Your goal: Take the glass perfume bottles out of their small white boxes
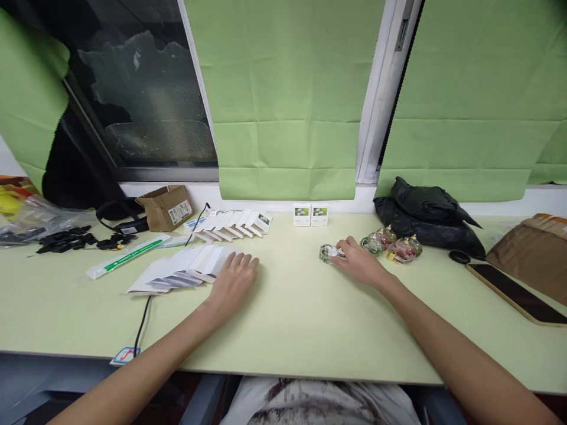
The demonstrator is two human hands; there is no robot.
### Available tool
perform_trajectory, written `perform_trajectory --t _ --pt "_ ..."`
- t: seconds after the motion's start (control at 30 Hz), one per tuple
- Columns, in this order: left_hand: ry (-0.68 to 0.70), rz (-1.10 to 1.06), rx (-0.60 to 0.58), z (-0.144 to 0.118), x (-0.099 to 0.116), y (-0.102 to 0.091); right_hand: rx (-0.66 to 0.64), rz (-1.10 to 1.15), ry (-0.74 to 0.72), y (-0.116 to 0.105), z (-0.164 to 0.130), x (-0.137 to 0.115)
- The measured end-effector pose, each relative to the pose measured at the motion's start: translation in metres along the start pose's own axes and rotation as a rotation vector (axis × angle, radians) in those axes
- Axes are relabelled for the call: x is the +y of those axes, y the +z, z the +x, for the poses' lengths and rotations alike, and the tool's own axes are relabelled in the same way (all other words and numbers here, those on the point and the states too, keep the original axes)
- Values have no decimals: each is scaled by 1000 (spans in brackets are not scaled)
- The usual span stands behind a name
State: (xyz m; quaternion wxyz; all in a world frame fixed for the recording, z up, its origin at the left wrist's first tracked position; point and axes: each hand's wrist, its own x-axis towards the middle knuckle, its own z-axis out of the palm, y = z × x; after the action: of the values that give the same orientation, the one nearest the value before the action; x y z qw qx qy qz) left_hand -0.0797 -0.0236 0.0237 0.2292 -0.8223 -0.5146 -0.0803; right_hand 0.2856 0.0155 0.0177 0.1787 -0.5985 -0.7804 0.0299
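My right hand (357,260) has its fingers closed on a small round clear glass bauble (326,254) with green and white inside, low over or on the table. Just right of that hand lie another greenish bauble (371,244) and several pink-and-gold ones (404,250). My left hand (235,276) lies palm down with fingers stretched at the right end of the front row of flattened white boxes (186,267). Nothing shows in its grasp, though its palm is hidden. Behind it leans a second row of white boxes (233,224).
Two small upright white boxes (310,215) with green pictures stand by the wall. A brown carton (166,208), a green-striped plastic sleeve (128,257) and black parts (73,239) lie left. Rightward are a black bag (429,218), a phone (518,292) and a brown package (534,257).
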Motion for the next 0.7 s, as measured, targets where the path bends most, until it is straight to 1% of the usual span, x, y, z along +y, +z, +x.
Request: perform_trajectory --t 0.13,0.23,0.3,0.4,0.53,0.6,0.7 --pt "87 -407 -39 30 36 6 -153 -51 44 5 0 12" --pt "127 -624 -55 54 61 11 -169 -83 59 8 2 16" --pt "143 -749 -58 65 72 16 -153 -86 50 8 3 17" --pt "119 -913 -76 72 80 25 -86 -42 21 6 5 14" --pt "45 -1040 -97 71 83 36 114 88 -60 1 6 -1" --pt "32 -1094 -117 71 86 35 186 147 -97 -1 4 -10" --pt "48 -1166 -127 70 93 27 239 217 -152 0 0 -24"
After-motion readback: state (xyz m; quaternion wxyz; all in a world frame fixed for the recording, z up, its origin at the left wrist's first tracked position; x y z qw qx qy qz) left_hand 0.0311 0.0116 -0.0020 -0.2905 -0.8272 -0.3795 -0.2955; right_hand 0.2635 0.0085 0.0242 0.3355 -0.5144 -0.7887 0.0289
